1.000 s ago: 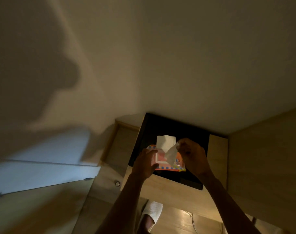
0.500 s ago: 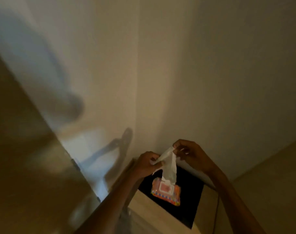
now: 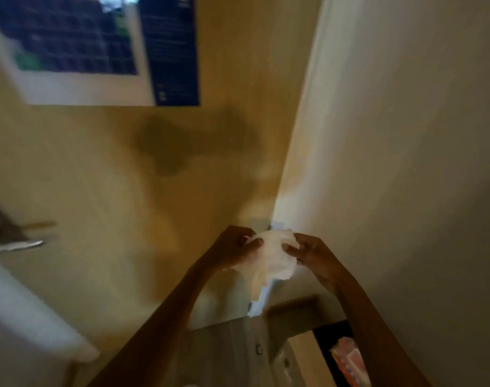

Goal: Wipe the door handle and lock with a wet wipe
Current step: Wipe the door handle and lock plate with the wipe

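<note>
A white wet wipe (image 3: 269, 258) hangs crumpled between both hands in front of me. My left hand (image 3: 232, 248) pinches its left edge and my right hand (image 3: 308, 254) pinches its right edge. A yellowish door (image 3: 126, 191) fills the left and middle of the view. Its silver lever handle (image 3: 17, 244) shows blurred at the far left edge, well away from both hands. The lock is hard to make out. The orange wipe pack (image 3: 350, 361) lies on a black surface at the bottom right.
A blue and white notice (image 3: 98, 51) hangs on the door's upper part. A pale wall (image 3: 405, 163) runs along the right. A wooden cabinet (image 3: 302, 358) with a small round knob stands below the hands.
The wipe has come free of the pack and both hands now hold it up. My view has swung left from the wall corner to the door, and the pack has dropped to the bottom right.
</note>
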{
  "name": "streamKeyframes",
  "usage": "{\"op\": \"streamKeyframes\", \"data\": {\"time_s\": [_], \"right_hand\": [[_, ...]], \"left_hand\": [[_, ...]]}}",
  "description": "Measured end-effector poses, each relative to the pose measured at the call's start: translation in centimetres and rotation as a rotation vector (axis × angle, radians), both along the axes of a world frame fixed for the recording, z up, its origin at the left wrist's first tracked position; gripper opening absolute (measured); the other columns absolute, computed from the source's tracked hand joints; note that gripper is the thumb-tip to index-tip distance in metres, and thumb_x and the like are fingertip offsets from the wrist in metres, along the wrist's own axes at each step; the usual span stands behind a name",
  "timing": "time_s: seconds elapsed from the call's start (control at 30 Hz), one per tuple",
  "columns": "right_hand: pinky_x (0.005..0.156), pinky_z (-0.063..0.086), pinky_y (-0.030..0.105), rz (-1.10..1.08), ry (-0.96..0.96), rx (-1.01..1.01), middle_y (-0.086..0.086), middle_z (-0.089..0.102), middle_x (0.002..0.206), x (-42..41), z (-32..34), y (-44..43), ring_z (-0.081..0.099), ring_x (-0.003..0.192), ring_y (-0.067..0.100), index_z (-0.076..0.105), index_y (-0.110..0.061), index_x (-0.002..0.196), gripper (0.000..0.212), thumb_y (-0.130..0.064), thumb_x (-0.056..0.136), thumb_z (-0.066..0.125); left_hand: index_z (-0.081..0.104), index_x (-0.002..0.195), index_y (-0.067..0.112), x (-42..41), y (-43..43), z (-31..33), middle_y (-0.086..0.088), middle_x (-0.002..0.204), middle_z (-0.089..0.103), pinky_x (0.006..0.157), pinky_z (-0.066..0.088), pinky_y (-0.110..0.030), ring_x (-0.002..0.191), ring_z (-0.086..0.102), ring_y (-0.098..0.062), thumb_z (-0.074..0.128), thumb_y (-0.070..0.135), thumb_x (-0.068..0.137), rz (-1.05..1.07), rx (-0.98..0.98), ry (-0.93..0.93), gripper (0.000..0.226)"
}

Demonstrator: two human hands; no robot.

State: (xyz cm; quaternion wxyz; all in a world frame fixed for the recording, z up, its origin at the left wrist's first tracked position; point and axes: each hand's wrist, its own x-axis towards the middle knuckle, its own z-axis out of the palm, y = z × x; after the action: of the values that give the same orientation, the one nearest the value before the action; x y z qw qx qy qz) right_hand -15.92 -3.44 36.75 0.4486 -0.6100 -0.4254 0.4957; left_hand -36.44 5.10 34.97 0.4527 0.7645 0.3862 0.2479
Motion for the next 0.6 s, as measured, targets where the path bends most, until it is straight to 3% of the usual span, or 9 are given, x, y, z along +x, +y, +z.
{"op": "streamKeyframes", "data": {"time_s": [0.03, 0.07, 0.1, 0.2, 0.27, 0.4, 0.5, 0.6], "right_hand": [[0.076, 0.058, 0.028, 0.042, 0.009, 0.003, 0.015, 0.072, 0.103, -2.6, 0.4, 0.9, 0.070, 0.095, 0.026, 0.075, -0.015, 0.088, 0.011, -0.010, 0.088, 0.065], [0.073, 0.058, 0.025, 0.089, 0.002, 0.001, 0.012, 0.073, 0.098, -5.2, 0.6, 2.0, 0.071, 0.092, 0.022, 0.075, -0.019, 0.076, 0.019, -0.011, 0.089, 0.064], [0.074, 0.057, 0.025, 0.119, 0.033, 0.002, 0.010, 0.074, 0.095, -8.0, 0.8, 3.2, 0.071, 0.091, 0.019, 0.075, -0.020, 0.074, 0.022, -0.013, 0.090, 0.062], [0.089, 0.054, 0.040, 0.282, 0.077, -0.017, 0.014, 0.069, 0.114, -16.2, 0.3, 6.3, 0.066, 0.104, 0.028, 0.068, -0.014, 0.111, 0.022, -0.020, 0.093, 0.057], [0.089, 0.054, 0.042, 0.350, 0.148, -0.056, 0.014, 0.066, 0.120, -22.0, -0.2, 7.7, 0.064, 0.107, 0.029, 0.060, -0.009, 0.121, 0.030, -0.022, 0.095, 0.053], [0.082, 0.055, 0.037, 0.382, 0.241, -0.132, 0.011, 0.066, 0.121, -33.3, -1.2, 9.1, 0.065, 0.108, 0.026, 0.057, -0.008, 0.124, 0.033, -0.026, 0.098, 0.048], [0.081, 0.055, 0.032, 0.408, 0.296, -0.202, 0.009, 0.070, 0.116, -40.7, -2.4, 9.8, 0.067, 0.106, 0.022, 0.060, -0.009, 0.119, 0.032, -0.028, 0.098, 0.048], [0.092, 0.052, 0.041, 0.470, 0.226, -0.307, 0.012, 0.071, 0.112, -46.5, -2.7, 9.7, 0.067, 0.104, 0.026, 0.066, -0.009, 0.114, 0.036, -0.036, 0.094, 0.054]], "left_hand": [[0.070, 0.079, 0.015, -3.3, -0.2, 0.2, 0.010, 0.056, 0.065, 0.050, 0.046, -0.014, 0.048, 0.060, -0.001, 0.066, 0.025, 0.091, 0.048, -0.048, -0.025, 0.015], [0.072, 0.084, 0.011, -6.6, -0.5, 0.5, 0.006, 0.058, 0.067, 0.049, 0.049, -0.017, 0.047, 0.061, -0.004, 0.067, 0.024, 0.090, 0.103, -0.082, -0.041, 0.015], [0.073, 0.089, 0.007, -10.0, -0.7, 0.7, 0.000, 0.063, 0.069, 0.049, 0.051, -0.020, 0.049, 0.063, -0.006, 0.068, 0.025, 0.089, 0.162, -0.102, -0.045, 0.018], [0.074, 0.093, 0.010, -19.4, -1.6, 1.1, -0.010, 0.076, 0.072, 0.052, 0.055, -0.024, 0.057, 0.065, -0.012, 0.071, 0.028, 0.087, 0.323, -0.140, -0.043, 0.019], [0.075, 0.093, 0.015, -25.4, -2.1, 0.9, -0.010, 0.085, 0.074, 0.059, 0.058, -0.028, 0.065, 0.068, -0.016, 0.073, 0.030, 0.085, 0.410, -0.187, -0.048, 0.017], [0.075, 0.100, 0.017, -36.9, -2.7, -0.3, -0.006, 0.089, 0.076, 0.070, 0.060, -0.029, 0.080, 0.073, -0.024, 0.076, 0.036, 0.081, 0.493, -0.239, -0.054, 0.026], [0.076, 0.090, 0.021, -44.2, -2.7, -1.3, 0.003, 0.084, 0.074, 0.068, 0.058, -0.022, 0.076, 0.072, -0.015, 0.073, 0.038, 0.083, 0.547, -0.215, -0.037, 0.019], [0.074, 0.088, 0.027, -48.9, -2.6, -1.6, 0.010, 0.079, 0.073, 0.065, 0.056, -0.018, 0.069, 0.071, -0.005, 0.071, 0.036, 0.085, 0.566, -0.203, -0.094, 0.009]]}}
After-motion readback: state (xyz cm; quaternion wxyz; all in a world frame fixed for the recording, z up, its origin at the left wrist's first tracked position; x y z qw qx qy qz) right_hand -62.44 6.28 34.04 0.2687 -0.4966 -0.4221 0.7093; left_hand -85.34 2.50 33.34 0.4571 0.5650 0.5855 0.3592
